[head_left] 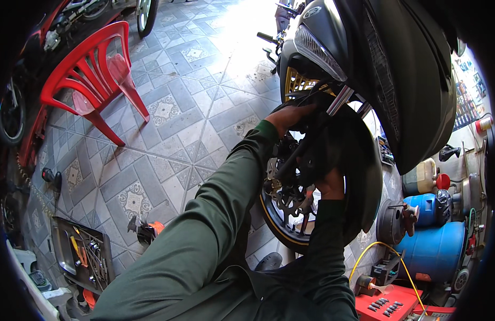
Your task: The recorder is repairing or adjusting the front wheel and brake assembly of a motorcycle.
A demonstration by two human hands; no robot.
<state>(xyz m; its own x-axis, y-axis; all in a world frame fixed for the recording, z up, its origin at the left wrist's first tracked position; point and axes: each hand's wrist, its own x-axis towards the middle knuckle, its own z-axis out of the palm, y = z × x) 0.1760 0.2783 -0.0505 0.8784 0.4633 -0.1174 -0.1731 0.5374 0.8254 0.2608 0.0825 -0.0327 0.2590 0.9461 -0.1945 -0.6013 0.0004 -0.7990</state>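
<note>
The front wheel point(290, 238) of a dark motorcycle stands in front of me, with a brake disc point(295, 200) on its side. A black front fender point(362, 176) curves over the tyre. My left hand point(293, 117) reaches in at the top of the wheel, beside the shiny fork tube point(341, 100); its fingers are lost among dark parts. Lower down, my right hand point(331, 185) is between the brake disc and the fender, against a dark part. Shadow and black parts hide its fingers too. What either hand holds, if anything, cannot be made out.
A red plastic chair point(92, 85) stands at the far left. An open tool case point(63, 246) lies at lower left, near an orange and black tool point(146, 230). On the right are a blue tank point(434, 251), a yellow hose point(384, 243) and a red case with sockets point(375, 297).
</note>
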